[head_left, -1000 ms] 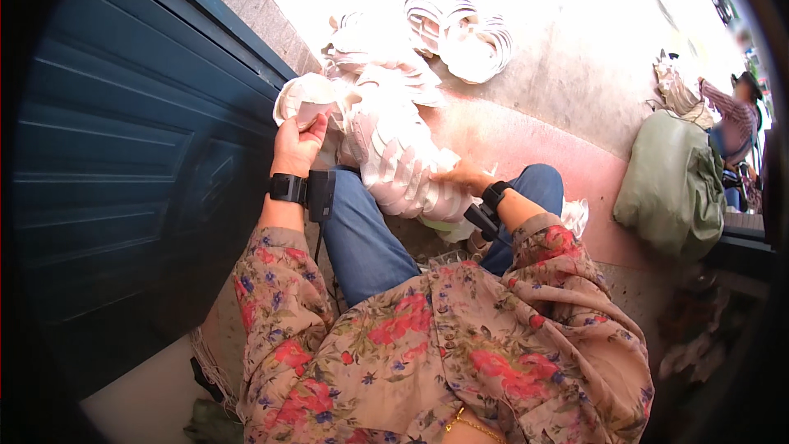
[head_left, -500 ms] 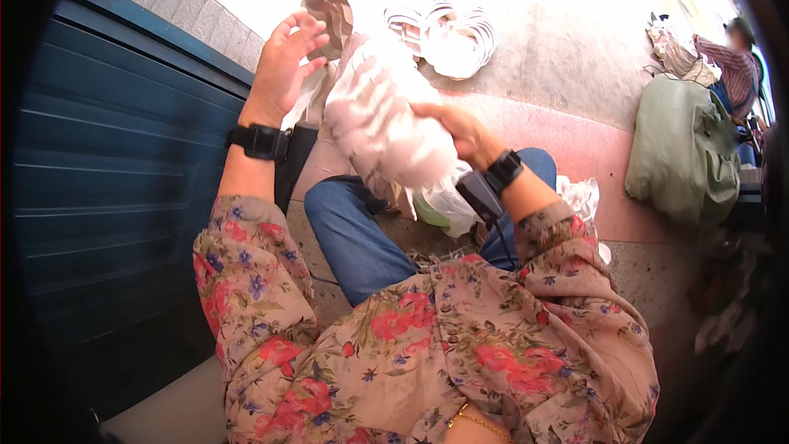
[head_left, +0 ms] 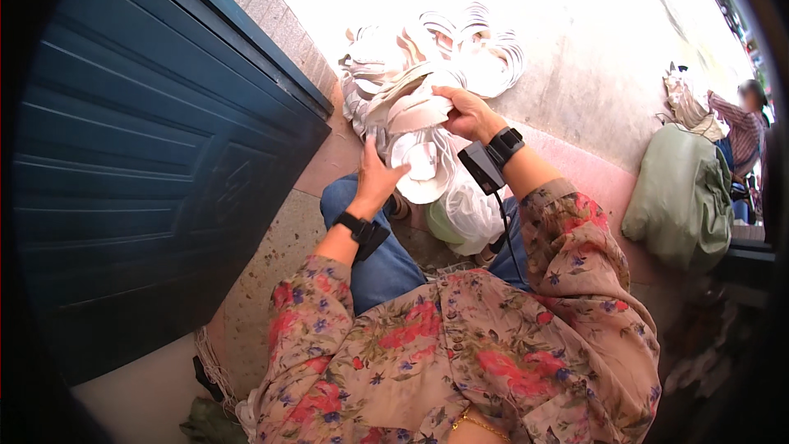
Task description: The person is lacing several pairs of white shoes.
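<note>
My right hand point(head_left: 472, 115) grips the edge of a stack of pale curved pieces point(head_left: 417, 113), thumb on the near side. They look like layered fabric or shoe-upper cutouts; their exact kind is unclear. Just below, a white rounded piece point(head_left: 415, 191) with a pale square patch hangs over my knees. My left hand point(head_left: 378, 177) is beside that piece, thumb and fingers spread, with nothing visibly held. Beyond my hands lies a heap of similar pale pieces point(head_left: 370, 57), and looped stacks of striped-edged pieces point(head_left: 497, 66) fan out next to it.
A dark blue panelled door point(head_left: 148, 156) stands close on my left. Between my knees is a translucent white and green plastic bag point(head_left: 464, 218). A large green sack point(head_left: 682, 197) and a seated person point(head_left: 735, 131) are at the right. Strings point(head_left: 212, 370) hang at lower left.
The bundle has come down from its raised position, uncovering the heap behind. My left hand has moved down and right. The view has shifted, showing more of the door.
</note>
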`<state>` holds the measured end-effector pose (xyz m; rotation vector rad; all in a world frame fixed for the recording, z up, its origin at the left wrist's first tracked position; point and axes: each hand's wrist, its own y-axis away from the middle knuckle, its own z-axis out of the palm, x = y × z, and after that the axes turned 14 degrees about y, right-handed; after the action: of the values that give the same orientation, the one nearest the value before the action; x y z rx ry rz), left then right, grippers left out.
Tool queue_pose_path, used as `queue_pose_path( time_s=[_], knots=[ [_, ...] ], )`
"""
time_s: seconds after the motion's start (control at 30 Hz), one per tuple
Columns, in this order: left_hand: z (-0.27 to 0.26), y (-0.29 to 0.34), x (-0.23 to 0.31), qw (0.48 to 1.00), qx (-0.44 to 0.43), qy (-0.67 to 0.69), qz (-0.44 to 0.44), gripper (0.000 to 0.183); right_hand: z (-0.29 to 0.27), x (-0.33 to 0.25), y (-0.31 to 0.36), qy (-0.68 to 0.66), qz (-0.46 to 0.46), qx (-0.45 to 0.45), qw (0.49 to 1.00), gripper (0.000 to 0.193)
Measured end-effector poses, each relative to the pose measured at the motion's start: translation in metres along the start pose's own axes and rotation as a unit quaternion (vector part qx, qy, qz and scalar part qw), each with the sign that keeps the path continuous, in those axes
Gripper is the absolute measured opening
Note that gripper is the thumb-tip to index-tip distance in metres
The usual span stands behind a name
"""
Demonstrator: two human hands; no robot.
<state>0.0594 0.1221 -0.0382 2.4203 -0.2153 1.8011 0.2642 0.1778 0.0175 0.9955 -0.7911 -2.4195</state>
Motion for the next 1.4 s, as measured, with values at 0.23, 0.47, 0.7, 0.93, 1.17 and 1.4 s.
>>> queue_pose_path(
  time_s=[0.23,0.47,0.7,0.93,1.17,1.4],
  knots=[
    [0.011,-0.067,0.030,0.994,0.007,0.055,0.099,0.022,-0.015,0.001,-0.003,0.124,-0.019,-0.118,0.985,0.032],
    [0.003,-0.088,0.027,0.994,0.019,0.098,-0.042,0.016,-0.091,0.063,-0.011,0.452,-0.024,-0.006,0.892,0.047],
    [0.017,-0.081,0.033,0.996,-0.014,0.087,0.018,0.018,-0.083,0.130,-0.047,0.509,-0.183,0.107,0.834,0.034],
    [0.023,-0.073,0.044,0.992,-0.005,0.102,0.074,0.023,-0.066,0.115,-0.042,0.476,-0.118,0.104,0.865,0.023],
    [0.043,-0.073,0.131,0.943,-0.240,0.024,0.230,0.025,-0.023,0.088,0.039,0.395,-0.114,-0.011,0.912,0.019],
    [0.051,-0.071,0.109,0.959,-0.023,0.045,0.280,0.026,-0.066,0.071,0.020,0.222,-0.067,-0.006,0.973,0.014]
  ],
)
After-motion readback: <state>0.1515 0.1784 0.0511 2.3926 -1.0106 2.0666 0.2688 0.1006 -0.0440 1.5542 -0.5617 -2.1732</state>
